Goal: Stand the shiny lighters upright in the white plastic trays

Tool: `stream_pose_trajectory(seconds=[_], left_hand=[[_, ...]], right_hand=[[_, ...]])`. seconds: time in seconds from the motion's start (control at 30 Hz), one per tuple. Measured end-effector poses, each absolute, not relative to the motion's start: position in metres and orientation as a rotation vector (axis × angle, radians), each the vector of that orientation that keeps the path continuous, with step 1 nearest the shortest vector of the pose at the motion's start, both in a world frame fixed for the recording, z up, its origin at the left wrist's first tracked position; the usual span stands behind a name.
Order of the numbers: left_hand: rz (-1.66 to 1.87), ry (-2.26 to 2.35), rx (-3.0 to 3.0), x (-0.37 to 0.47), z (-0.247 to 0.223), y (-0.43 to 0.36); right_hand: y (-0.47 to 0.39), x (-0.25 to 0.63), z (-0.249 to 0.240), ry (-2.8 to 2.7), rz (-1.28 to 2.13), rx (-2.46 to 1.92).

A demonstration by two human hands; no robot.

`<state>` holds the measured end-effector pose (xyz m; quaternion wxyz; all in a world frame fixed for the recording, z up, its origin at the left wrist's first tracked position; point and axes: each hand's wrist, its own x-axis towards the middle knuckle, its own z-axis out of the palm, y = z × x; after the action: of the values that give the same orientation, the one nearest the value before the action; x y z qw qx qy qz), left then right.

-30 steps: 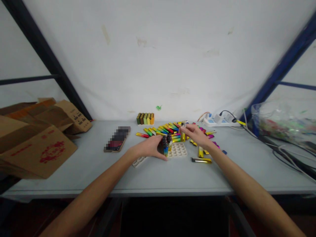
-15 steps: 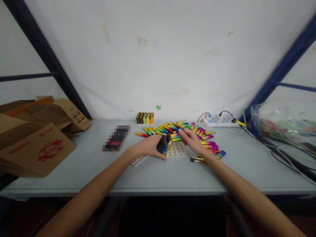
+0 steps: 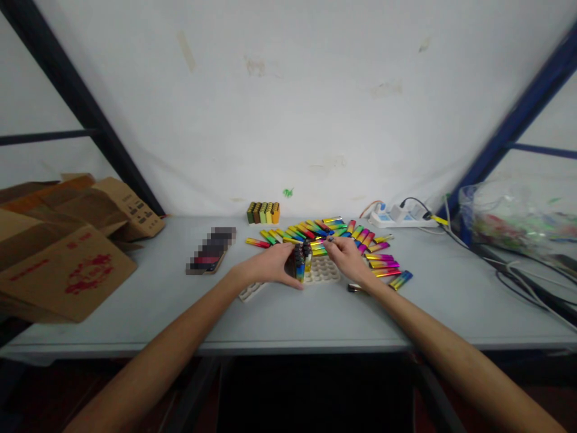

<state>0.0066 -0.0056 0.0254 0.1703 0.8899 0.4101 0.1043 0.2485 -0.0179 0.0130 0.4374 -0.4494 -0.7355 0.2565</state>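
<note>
My left hand (image 3: 270, 264) curves around a block of upright lighters (image 3: 300, 264), its thumb along their near side. The lighters have dark tops and shiny coloured bodies, and stand at the left part of a pale tray with round holes (image 3: 323, 270). Over the tray's right side, my right hand (image 3: 347, 260) is closed in a pinch on a lighter (image 3: 330, 239); only its dark end shows at the fingertips. Behind and right of the hands lie many loose rainbow metallic lighters (image 3: 311, 229). Part of another pale holed tray (image 3: 252, 291) shows beneath my left forearm.
A block of green, brown and yellow lighters (image 3: 263, 213) stands near the wall. A phone (image 3: 210, 252) lies to the left, beyond it cardboard boxes (image 3: 67, 270). At right are a power strip (image 3: 392, 218), cables and a clear plastic bag (image 3: 509, 216).
My right hand has come slightly lower and closer to the tray with the lighter. My left hand keeps its place around the upright lighters. The whole view has shifted slightly.
</note>
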Motion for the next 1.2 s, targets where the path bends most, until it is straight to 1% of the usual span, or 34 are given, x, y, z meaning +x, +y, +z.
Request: stream_pose_trajectory(seconds=[0.3, 0.37, 0.47, 0.53, 0.6, 0.83, 1.2], left_hand=[[0.277, 1.166, 2.539, 0.007, 0.025, -0.006], [0.277, 1.16, 2.546, 0.007, 0.024, -0.005], [0.296, 1.145, 2.553, 0.006, 0.024, -0.004], [0.3, 1.134, 2.557, 0.006, 0.023, -0.004], [0.303, 1.129, 2.554, 0.006, 0.023, -0.004], [0.328, 1.114, 2.538, 0.006, 0.024, -0.005], [0.309, 1.123, 2.566, 0.006, 0.025, -0.005]], right_hand=[[-0.018, 0.25, 0.017, -1.829, 0.743, -1.039], [-0.018, 0.252, 0.019, -1.894, 0.632, -1.014], [-0.018, 0.256, 0.024, -2.011, 0.365, -0.948], [-0.02, 0.257, 0.026, -2.063, 0.302, -0.927], [-0.022, 0.257, 0.028, -2.111, 0.334, -0.934], [-0.027, 0.254, 0.026, -2.175, 0.607, -0.871], [-0.026, 0.258, 0.029, -2.238, 0.574, -0.853]])
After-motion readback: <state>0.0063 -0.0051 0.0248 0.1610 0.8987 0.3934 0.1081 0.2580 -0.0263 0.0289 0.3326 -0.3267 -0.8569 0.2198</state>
